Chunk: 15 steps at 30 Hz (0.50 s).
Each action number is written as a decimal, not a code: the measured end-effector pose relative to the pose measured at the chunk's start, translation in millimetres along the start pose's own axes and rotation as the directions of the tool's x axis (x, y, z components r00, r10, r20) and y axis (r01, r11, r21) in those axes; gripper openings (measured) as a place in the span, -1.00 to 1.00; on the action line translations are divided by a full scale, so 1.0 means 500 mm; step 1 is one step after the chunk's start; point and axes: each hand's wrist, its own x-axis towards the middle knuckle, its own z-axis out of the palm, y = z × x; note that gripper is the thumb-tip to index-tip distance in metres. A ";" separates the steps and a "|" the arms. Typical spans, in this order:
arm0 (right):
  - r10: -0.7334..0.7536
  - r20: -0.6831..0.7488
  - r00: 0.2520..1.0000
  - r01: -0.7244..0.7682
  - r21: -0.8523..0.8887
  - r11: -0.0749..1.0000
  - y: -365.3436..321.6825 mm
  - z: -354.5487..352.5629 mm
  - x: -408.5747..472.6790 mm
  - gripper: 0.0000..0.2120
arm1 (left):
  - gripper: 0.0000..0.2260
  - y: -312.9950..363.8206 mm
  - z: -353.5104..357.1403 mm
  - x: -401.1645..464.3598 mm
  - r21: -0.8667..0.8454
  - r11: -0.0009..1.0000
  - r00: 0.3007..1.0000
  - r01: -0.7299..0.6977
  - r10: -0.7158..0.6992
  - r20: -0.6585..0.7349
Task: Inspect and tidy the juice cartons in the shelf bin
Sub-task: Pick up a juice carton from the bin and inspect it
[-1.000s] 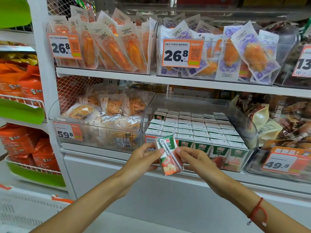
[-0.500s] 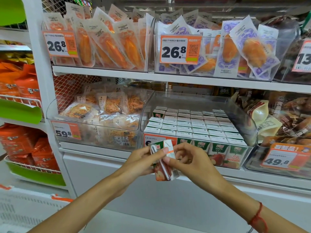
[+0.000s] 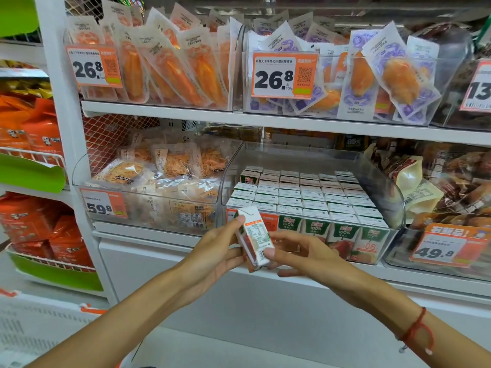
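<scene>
- Juice carton [image 3: 253, 239] held just in front of the clear shelf bin [image 3: 382, 187], lower-left corner — tilted, printed label side up.
- Left hand [image 3: 215, 249] grips its left edge, thumb at the top.
- Right hand [image 3: 300, 252] pinches its lower right corner.
- Carton rows [image 3: 305, 195] fill the bin.

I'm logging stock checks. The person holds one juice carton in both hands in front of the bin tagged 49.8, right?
Not quite. The head view shows both the left hand and right hand on the juice carton, but in front of the carton-filled bin; the 49.8 tag hangs on the neighbouring bin.
</scene>
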 end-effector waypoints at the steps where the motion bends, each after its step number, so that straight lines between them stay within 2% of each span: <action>1: 0.011 0.019 1.000 -0.011 0.002 1.000 0.002 0.001 0.000 -0.46 | -0.71 -0.004 0.001 0.002 0.033 0.999 1.000 -0.023 0.023 -0.002; 4: -0.038 0.025 0.999 0.038 -0.003 0.999 0.004 0.000 0.000 -0.47 | -0.77 -0.007 0.006 -0.002 0.189 0.972 0.990 -0.139 0.139 0.018; 6: -0.092 -0.029 0.995 0.091 -0.034 0.995 0.005 -0.005 0.000 -0.47 | -0.79 -0.001 0.008 -0.006 0.324 0.914 0.969 -0.244 0.240 0.051; 8: -0.157 -0.094 0.983 0.147 -0.107 0.983 0.008 -0.014 0.001 -0.44 | -0.68 0.008 0.009 -0.010 0.406 0.851 0.942 -0.332 0.325 0.088; 11: -0.204 -0.076 0.976 0.188 -0.174 0.967 0.010 -0.029 -0.001 -0.46 | -0.52 0.011 0.007 -0.015 0.497 0.766 0.908 -0.407 0.400 0.127; 13: -0.191 -0.028 0.981 0.185 -0.128 0.974 0.005 -0.039 -0.004 -0.51 | -0.42 0.007 0.008 -0.018 0.589 0.693 0.897 -0.416 0.418 0.142; 15: -0.171 0.011 0.985 0.171 0.008 0.985 -0.002 -0.046 -0.005 -0.52 | -0.38 0.006 0.012 -0.019 0.659 0.618 0.879 -0.429 0.454 0.146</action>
